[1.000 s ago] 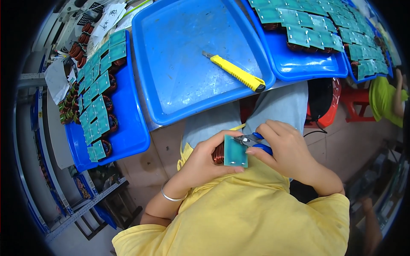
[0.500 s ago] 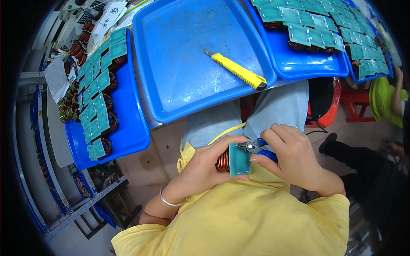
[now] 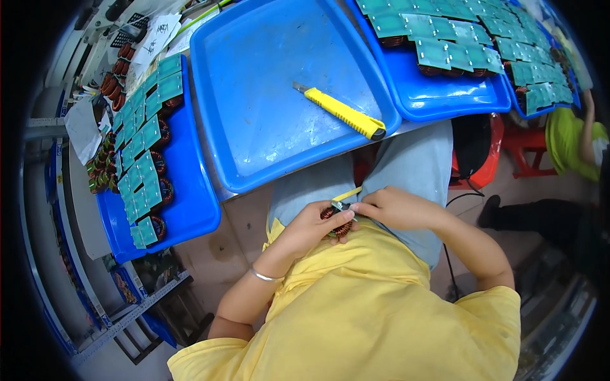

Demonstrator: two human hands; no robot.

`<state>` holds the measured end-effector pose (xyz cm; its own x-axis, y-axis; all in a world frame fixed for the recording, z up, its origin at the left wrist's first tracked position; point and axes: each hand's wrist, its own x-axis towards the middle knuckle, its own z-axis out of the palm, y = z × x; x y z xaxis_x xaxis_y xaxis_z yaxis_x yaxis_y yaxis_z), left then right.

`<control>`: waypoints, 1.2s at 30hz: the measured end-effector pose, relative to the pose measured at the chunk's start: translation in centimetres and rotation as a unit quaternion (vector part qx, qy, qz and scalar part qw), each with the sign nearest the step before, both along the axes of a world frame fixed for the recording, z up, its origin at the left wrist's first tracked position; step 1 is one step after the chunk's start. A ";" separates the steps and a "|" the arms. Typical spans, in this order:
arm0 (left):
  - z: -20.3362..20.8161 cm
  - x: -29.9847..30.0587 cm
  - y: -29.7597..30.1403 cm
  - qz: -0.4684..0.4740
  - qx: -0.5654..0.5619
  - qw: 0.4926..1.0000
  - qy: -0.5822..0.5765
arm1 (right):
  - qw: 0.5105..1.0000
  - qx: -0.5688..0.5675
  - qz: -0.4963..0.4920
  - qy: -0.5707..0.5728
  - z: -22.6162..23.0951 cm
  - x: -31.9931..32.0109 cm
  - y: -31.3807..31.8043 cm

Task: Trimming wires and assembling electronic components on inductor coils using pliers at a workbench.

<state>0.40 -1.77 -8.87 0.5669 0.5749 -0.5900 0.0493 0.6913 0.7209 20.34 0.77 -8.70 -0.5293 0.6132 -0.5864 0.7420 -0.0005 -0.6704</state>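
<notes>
Over my lap, my left hand is closed round a copper-wound ring coil, the thumb lying across it. A small dark piece with light marks shows at the coil's upper edge. My right hand is beside it, thumb and fingers pinched together close to that piece. What lies within the right hand's pinch is hidden, and the blue-handled cutters cannot be seen. Beyond my hands, a yellow utility knife, blade tip out, rests in the large blue tray.
At left, a blue tray holds several coils topped with green boards. Another blue tray with rows of such boards stands at right. Bare coils and papers lie far left. A person's green sleeve shows at right.
The coil has turned, so the green board's flat face no longer shows. My right hand has drawn in its fingers, and the cutters have gone from sight.
</notes>
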 end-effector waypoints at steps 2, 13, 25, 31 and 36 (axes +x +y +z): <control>-1.1 0.1 0.2 -0.013 -0.135 0.991 0.017 | 0.994 -0.098 0.009 0.038 -2.0 0.3 0.0; 2.7 -0.2 1.0 -0.094 0.037 0.985 -0.142 | 0.928 0.163 -0.078 0.327 6.6 0.9 -0.6; 8.9 -4.3 3.4 0.021 0.138 0.980 -0.142 | 0.868 0.442 -0.152 0.166 12.1 3.8 8.0; 10.5 -11.7 4.5 0.191 0.366 0.906 0.093 | 0.842 0.537 -0.046 -0.032 10.9 4.1 11.5; 11.7 -15.2 9.6 0.177 0.599 0.652 0.430 | 0.834 0.541 -0.058 -0.095 10.7 2.9 10.8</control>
<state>-14.76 7.88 2.86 0.0297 0.9203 0.3900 0.7823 -0.2643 0.5641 23.26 11.57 2.05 -0.3909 0.8782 0.2757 0.8717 0.4494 -0.1954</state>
